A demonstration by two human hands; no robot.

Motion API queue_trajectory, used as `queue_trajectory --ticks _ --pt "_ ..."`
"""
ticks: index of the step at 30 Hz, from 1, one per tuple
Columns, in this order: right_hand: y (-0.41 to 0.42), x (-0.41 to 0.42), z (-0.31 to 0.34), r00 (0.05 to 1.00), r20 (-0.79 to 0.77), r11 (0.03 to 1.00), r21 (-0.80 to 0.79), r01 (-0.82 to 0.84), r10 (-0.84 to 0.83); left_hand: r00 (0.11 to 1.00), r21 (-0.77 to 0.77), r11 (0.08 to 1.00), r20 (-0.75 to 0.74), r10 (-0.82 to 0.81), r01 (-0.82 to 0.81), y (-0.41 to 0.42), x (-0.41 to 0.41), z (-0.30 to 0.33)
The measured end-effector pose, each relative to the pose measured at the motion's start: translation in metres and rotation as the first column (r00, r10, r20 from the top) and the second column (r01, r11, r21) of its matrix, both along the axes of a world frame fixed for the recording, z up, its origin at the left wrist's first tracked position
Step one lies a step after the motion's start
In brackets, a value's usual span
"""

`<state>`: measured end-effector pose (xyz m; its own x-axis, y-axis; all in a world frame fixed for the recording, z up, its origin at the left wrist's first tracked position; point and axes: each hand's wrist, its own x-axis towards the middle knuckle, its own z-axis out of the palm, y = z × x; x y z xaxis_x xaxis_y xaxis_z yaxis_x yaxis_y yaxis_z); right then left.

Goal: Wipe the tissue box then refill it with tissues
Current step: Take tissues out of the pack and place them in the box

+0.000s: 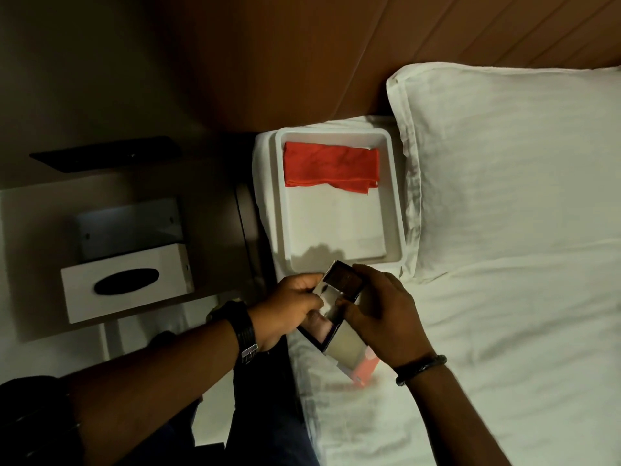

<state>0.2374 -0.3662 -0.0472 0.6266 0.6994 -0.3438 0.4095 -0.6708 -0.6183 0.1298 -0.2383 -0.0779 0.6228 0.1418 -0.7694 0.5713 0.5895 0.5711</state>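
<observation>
Bedroom: white bed [504, 331], pillow [521, 156], wooden headboard [302, 62].

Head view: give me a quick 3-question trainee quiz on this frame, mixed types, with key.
1. True or false: the red cloth lies folded inside the white tray.
2. Multiple choice: the white tissue box sits A) on the bed, B) on the bedside table, C) in the tray.
3. Fill in: the left hand and right hand together hold a cardboard ____ over the bed's edge.

Key: 1 true; 2 B; 3 pack (an opened one; its contents are not clear).
</observation>
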Motion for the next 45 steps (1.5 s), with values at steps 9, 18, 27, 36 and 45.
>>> queue_trajectory --ticks 9,18,27,36,45 --pt "-0.004 0.007 -0.004 0.978 0.207 1.000 0.007 0.017 -0.019 0.992 0.054 0.997 0.112 -0.060 0.054 0.008 -0.015 0.008" --pt "-0.003 0.001 -0.010 0.946 0.289 0.982 0.154 0.107 -0.148 0.939 0.505 0.840 0.146 -0.311 0.199 0.002 -0.047 0.004" --pt "0.004 -0.017 -0.026 0.877 0.287 0.916 0.229 0.328 -0.386 0.896 0.876 0.431 -0.002 -0.445 0.216 -0.005 -0.059 0.003" --pt "0.003 -0.018 -0.028 0.850 0.338 0.904 0.286 0.317 -0.405 0.818 0.823 0.304 -0.293 -0.496 0.479 -0.009 -0.001 0.024" --pt "0.002 -0.023 -0.030 0.845 0.332 0.896 0.301 0.327 -0.420 0.714 0.695 0.304 -0.424 -0.557 0.651 -0.003 0.026 0.011"
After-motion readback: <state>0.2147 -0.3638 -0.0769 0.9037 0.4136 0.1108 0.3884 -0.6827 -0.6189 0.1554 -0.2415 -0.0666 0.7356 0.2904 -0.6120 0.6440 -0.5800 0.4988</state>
